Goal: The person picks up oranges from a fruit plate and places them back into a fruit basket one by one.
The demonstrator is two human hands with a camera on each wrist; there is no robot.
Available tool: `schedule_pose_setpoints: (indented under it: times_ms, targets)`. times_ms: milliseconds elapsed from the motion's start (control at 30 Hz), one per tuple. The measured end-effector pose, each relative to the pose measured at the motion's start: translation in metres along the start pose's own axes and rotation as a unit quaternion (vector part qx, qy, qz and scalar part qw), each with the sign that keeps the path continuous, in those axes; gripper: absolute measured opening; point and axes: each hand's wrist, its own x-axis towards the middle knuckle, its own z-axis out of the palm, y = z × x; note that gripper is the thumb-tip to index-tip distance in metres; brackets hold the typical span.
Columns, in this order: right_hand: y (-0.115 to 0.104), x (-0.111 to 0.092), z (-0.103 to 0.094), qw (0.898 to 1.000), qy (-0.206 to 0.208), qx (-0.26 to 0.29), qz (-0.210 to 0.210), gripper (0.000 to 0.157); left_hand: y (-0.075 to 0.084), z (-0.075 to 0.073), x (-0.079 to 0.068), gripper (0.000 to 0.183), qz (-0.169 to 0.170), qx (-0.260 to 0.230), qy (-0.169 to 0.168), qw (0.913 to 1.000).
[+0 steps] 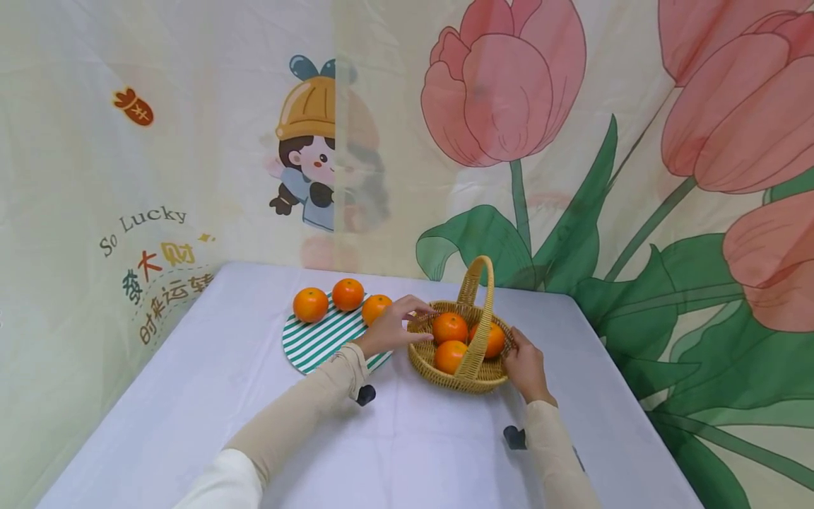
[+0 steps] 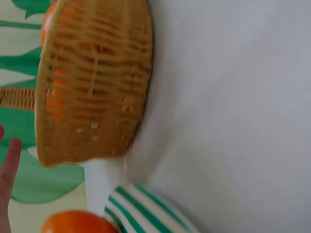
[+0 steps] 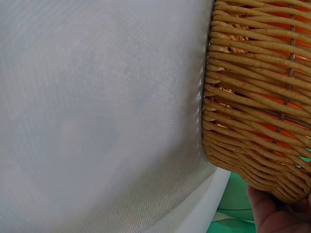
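A woven basket (image 1: 439, 382) with a tall arched handle stands on the table, holding three oranges (image 1: 449, 328). My right hand (image 1: 526, 364) grips its right rim; in the right wrist view, fingers (image 3: 262, 204) curl at the edge of the wicker. At the opposite rim my left hand (image 1: 396, 325) hovers with fingers spread and nothing in them. The left wrist view shows its fingertips (image 2: 13, 148) apart from the basket wall (image 2: 97, 87). Left of the basket lies a round green-and-white striped plate (image 1: 318, 343), with three more oranges (image 1: 310, 305) along its far side.
A white cloth (image 1: 407, 452) covers the table. Behind it hangs a backdrop printed with pink tulips (image 1: 509, 92) and a cartoon figure (image 1: 311, 162). Small dark objects (image 1: 514, 437) show beside the sleeves. The basket's handle (image 1: 486, 283) arches up between the hands.
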Motion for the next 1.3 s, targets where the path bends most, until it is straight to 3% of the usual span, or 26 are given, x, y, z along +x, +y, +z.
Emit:
schedule_pose_setpoints:
  times_ms: [233, 500, 767, 1100, 1300]
  targets:
    - [0.001, 0.000, 0.001, 1.000, -0.001, 0.001, 0.002, 0.057, -0.020, -0.031, -0.004, 0.055, -0.067, 0.055, 0.063, 0.9943]
    - [0.004, 0.002, 0.000, 1.000, 0.002, 0.002, 0.000, 0.056, -0.042, -0.047, -0.005, 0.060, -0.159, 0.074, 0.060, 0.9827]
    - [0.001, 0.000, 0.001, 1.000, 0.004, 0.004, 0.000, 0.056, -0.062, -0.045, -0.013, 0.063, -0.175, 0.073, 0.070, 0.9794]
    - [0.003, 0.003, 0.003, 1.000, 0.013, 0.005, 0.000, 0.056, -0.068, -0.041, -0.015, 0.061, -0.214, 0.074, 0.071, 0.9714]
    - [0.006, 0.003, 0.003, 1.000, 0.016, 0.009, -0.005, 0.055, -0.077, -0.037, -0.017, 0.062, -0.205, 0.075, 0.077, 0.9728]
